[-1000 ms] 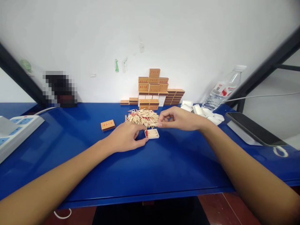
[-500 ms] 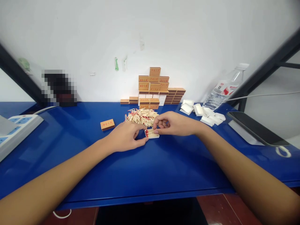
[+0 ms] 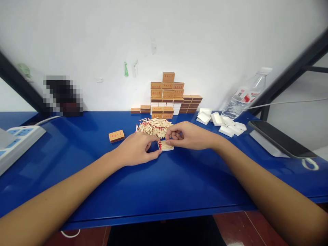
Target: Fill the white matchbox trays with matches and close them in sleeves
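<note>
A small white matchbox tray [image 3: 169, 149] lies on the blue table, holding a layer of red-tipped matches [image 3: 164, 145] with their heads to the left. The thumb and forefinger of my left hand [image 3: 134, 150] grip its left end. Over the tray's far edge, my right hand [image 3: 188, 135] is closed in a pinch; whatever its fingertips hold is too small to make out. Just behind both hands is a loose heap of matches [image 3: 153, 127]. An orange matchbox [image 3: 116, 136] rests to the left of my left hand.
Against the wall stand stacked matchboxes [image 3: 167, 93]. White empty trays [image 3: 227, 127] are scattered at the right, before a leaning plastic bottle [image 3: 242, 97]. A phone [image 3: 279, 138] sits at the far right, a power strip [image 3: 23, 143] at the far left.
My right hand's fingertips have shifted slightly left over the tray, and thumb and forefinger are closer together. My left hand keeps its grip. The whole view has drifted a little.
</note>
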### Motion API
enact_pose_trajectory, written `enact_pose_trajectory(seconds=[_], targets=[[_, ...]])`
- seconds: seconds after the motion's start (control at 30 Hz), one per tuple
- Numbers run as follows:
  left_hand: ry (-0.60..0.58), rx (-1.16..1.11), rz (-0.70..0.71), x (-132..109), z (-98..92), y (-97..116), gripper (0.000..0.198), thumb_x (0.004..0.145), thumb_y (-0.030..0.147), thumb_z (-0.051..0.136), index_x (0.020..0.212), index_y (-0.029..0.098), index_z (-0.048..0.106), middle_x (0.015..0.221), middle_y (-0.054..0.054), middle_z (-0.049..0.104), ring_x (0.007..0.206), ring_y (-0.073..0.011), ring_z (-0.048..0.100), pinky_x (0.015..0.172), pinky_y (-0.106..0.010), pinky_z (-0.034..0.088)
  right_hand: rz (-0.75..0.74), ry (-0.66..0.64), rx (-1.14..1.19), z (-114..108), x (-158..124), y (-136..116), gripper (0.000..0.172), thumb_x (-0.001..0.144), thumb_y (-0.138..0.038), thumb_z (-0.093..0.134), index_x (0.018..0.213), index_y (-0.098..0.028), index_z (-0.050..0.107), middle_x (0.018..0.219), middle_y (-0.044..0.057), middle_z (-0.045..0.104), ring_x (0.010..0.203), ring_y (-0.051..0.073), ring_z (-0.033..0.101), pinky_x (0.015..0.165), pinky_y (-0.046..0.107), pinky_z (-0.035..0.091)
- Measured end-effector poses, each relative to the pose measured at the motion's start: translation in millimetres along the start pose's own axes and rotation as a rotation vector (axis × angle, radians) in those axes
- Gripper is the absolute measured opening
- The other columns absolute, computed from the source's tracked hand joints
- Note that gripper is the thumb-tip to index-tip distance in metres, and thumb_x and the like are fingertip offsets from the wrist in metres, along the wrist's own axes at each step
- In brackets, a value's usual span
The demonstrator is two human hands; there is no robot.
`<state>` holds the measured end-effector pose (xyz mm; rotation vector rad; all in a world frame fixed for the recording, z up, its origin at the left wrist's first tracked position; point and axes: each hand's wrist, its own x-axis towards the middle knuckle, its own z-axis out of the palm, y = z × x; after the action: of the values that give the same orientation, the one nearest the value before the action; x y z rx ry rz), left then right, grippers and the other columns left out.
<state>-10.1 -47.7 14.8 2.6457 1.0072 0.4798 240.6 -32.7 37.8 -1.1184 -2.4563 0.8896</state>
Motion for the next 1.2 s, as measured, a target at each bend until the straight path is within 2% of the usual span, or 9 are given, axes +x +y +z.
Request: enact_pose_trajectory(seconds=[0.17,0.4,0.53,0.8,1.0,1.2], targets=[[-0.001,0.01,0.017,0.9,-0.1,-0.2,0.027,0.093,0.038,0.065,0.107,0.018,0.076,0.058,0.005,0.059,0.052,-0.0115,0.053,0.056,-0.028,0.036,-0.02,-0.012,-0.018,2.7,0.6,1.1,0.017,0.093,-0.037,0.066,0.089,-0.022,0.073,0.067,-0.004,0.052,0.061,0.012,0.044,0.058,0.027,0.034],[0.002,0.011,0.009,1.1,0.2,0.0,0.024,0.093,0.038,0.065,0.098,0.017,0.075,0.059,0.004,0.059,0.053,-0.0116,0.053,0.055,-0.028,0.036,0.025,-0.037,-0.012,6.7,2.5,1.0,0.022,0.094,-0.04,0.065,0.084,-0.02,0.067,0.066,-0.003,0.054,0.06,0.012,0.043,0.057,0.027,0.033],[0.003,0.016,0.02,1.3,-0.4,-0.2,0.025,0.093,0.038,0.065,0.103,0.018,0.076,0.058,0.005,0.058,0.052,-0.0113,0.053,0.056,-0.027,0.035,0.004,-0.02,-0.039,5.8,1.5,2.2,0.025,0.094,-0.041,0.065,0.082,-0.02,0.065,0.066,-0.003,0.053,0.06,0.012,0.041,0.057,0.027,0.031],[0.002,0.02,0.003,1.1,1.3,-1.7,0.028,0.093,0.039,0.065,0.108,0.018,0.076,0.06,0.005,0.06,0.053,-0.0119,0.053,0.056,-0.028,0.036,-0.012,0.007,-0.017,7.3,2.9,-1.3,0.012,0.092,-0.029,0.065,0.087,-0.019,0.069,0.066,-0.004,0.053,0.061,0.011,0.042,0.059,0.027,0.032],[-0.009,0.021,0.004,1.7,-0.2,-0.1,0.025,0.093,0.038,0.065,0.103,0.018,0.076,0.059,0.005,0.058,0.053,-0.0116,0.052,0.056,-0.028,0.036,-0.004,-0.015,-0.054,9.9,2.8,-0.4,0.014,0.093,-0.031,0.065,0.085,-0.019,0.066,0.066,-0.004,0.052,0.061,0.011,0.041,0.058,0.027,0.032],[0.002,0.018,0.011,0.9,0.5,-1.2,0.028,0.093,0.039,0.065,0.109,0.018,0.076,0.06,0.005,0.059,0.053,-0.0117,0.054,0.056,-0.028,0.035,-0.007,-0.008,-0.073,8.5,2.6,0.6,0.012,0.095,-0.027,0.061,0.085,-0.02,0.063,0.069,-0.003,0.059,0.061,0.011,0.045,0.059,0.027,0.032]])
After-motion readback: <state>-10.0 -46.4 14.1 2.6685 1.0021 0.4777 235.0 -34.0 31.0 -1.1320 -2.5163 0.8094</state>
